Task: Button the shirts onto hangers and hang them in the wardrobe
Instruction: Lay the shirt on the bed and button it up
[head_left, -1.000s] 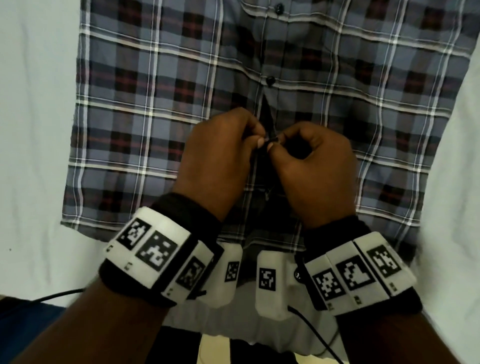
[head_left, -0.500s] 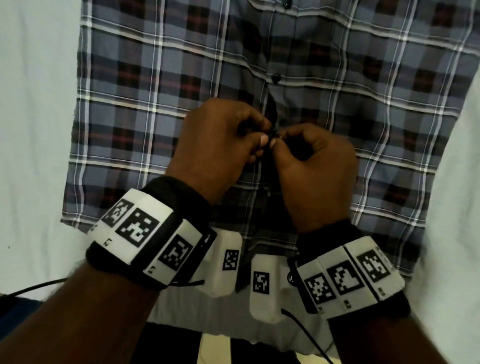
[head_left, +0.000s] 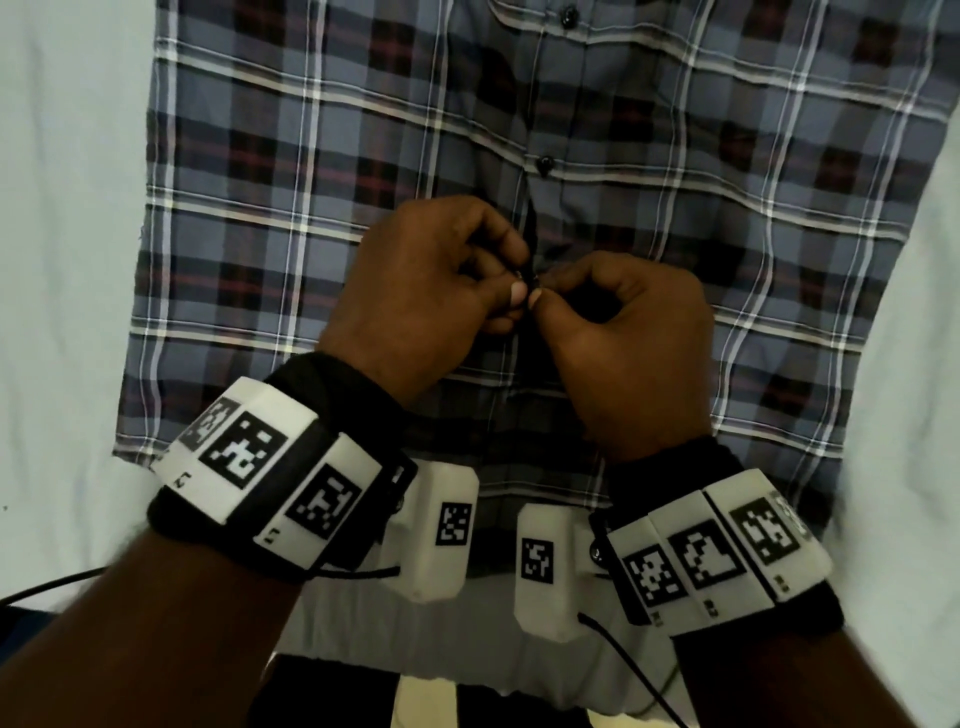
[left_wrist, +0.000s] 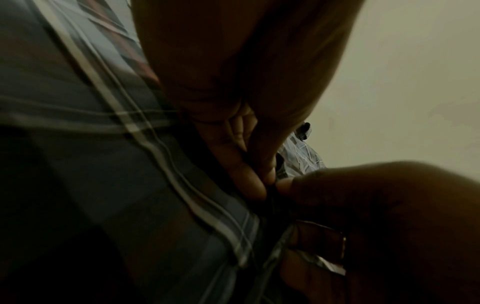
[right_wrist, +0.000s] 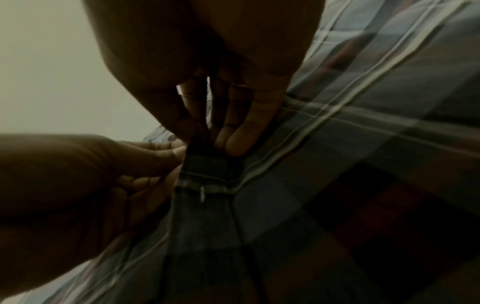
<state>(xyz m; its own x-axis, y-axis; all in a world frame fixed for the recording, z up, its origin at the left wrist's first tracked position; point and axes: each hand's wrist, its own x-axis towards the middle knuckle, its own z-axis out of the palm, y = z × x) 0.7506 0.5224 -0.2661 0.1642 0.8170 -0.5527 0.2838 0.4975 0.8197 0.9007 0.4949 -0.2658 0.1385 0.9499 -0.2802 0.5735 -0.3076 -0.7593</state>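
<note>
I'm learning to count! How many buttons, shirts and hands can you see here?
Small dark round buttons done up: 2, one just above the hands, one near the top edge
Grey-blue plaid cotton shirt: 1
Hands: 2, left hand and right hand, both pinching the shirt's front edges
Total: 5

No words, brands or numbers can be read; the white wristbands (head_left: 270, 478) carry only black-and-white square code markers.

Shirt (head_left: 322, 171): woven plaid cloth, matt; its buttons (head_left: 544, 165) dark, glossy, plastic-looking; sheet (head_left: 62, 260) plain matt cloth; wrist tags (head_left: 244, 457) matt white plastic.
</note>
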